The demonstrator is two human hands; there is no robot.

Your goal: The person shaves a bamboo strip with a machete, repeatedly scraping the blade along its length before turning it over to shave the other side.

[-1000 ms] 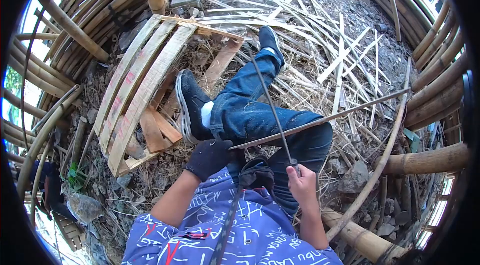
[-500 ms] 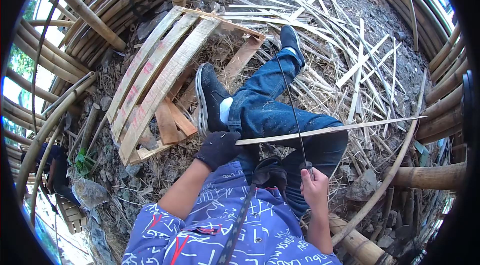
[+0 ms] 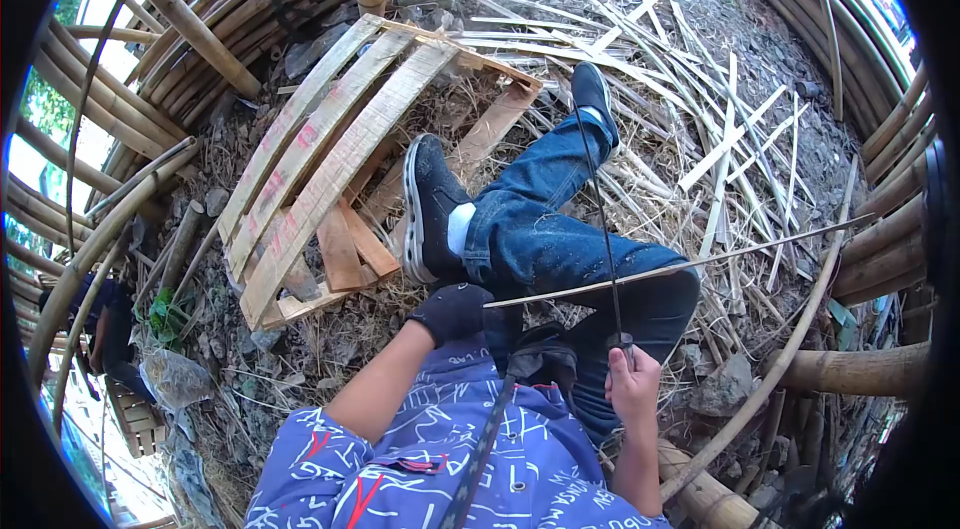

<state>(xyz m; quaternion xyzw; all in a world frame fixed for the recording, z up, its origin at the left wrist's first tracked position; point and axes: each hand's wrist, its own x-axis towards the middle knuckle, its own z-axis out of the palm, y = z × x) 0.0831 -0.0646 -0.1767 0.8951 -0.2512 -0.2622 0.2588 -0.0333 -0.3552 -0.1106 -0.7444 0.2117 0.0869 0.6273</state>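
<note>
Fingers of the right hand (image 3: pixel 632 384) clench the handle (image 3: pixel 622 340) of a long blade (image 3: pixel 603 219); the gloved left hand (image 3: pixel 447 313) grasps one end of the strip (image 3: pixel 648 277), over the bent leg (image 3: pixel 575 237). Unlike one second ago, it shows a paler side, perhaps offering the blade another face. What the clear plastic (image 3: pixel 175 379) holds cannot be told.

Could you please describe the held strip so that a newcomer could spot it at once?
Find the blue jeans. Across them runs a long, thin strip, one end at the gloved left grip. Unlike the pale strips scattered beyond, this one is held.
</note>
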